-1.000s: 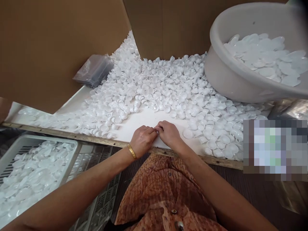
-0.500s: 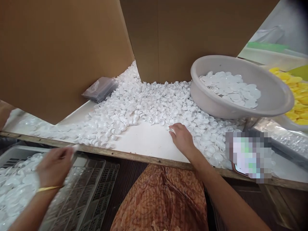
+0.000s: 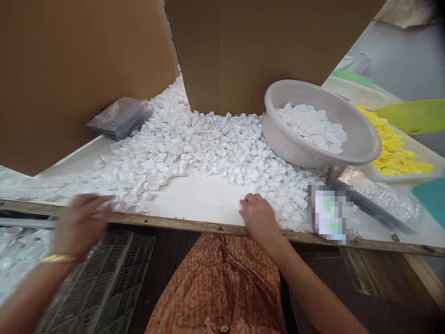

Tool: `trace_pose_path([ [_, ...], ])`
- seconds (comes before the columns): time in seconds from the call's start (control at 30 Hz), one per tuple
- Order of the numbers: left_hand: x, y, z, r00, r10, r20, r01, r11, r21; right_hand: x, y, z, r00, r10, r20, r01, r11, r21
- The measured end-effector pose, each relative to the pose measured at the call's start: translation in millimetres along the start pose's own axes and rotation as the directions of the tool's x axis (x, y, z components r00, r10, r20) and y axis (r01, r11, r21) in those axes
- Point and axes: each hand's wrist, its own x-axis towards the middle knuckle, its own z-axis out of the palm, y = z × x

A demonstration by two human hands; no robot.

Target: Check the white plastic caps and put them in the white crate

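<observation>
In the head view, the white tabletop [image 3: 201,199] is largely covered by a spread of small white plastic cups [image 3: 215,144], bordered in front by a wooden edge strip [image 3: 184,225]. The left hand [image 3: 83,222], blurred, is held over the strip near the crate [image 3: 31,223] of white pieces at lower left; its index finger is extended, but whether anything is gripped cannot be told. The right hand [image 3: 259,215] is placed at the near edge of the cups, fingers curled and thumb brought close to them; whether a cup is pinched cannot be told. White discs [image 3: 313,127] are contained in the tilted grey basin [image 3: 285,146], beside which yellow pieces [image 3: 396,150] are seen. A plastic-wrapped packet [image 3: 120,116] is set against the left cardboard panel [image 3: 79,69].
</observation>
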Motion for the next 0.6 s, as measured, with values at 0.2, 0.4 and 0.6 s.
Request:
trace_pose_path([
  [0.2, 57, 114, 115.2, 0.806, 0.568, 0.168, -0.586, 0.806, 0.084, 11, -17, 5, 0.994, -0.109, -0.024, 0.11, 0.994, 0.022],
  [0.4, 89, 161, 164.0, 0.759, 0.593, 0.268, -0.636, 0.763, 0.112, 19, -13, 9, 0.991, 0.124, -0.04, -0.098, 0.911, 0.402],
  [0.6, 73, 129, 130.6, 0.876, 0.431, 0.215, -0.448, 0.893, 0.038, 45, -23, 24, 0.978, 0.173, 0.117, -0.198, 0.584, 0.787],
])
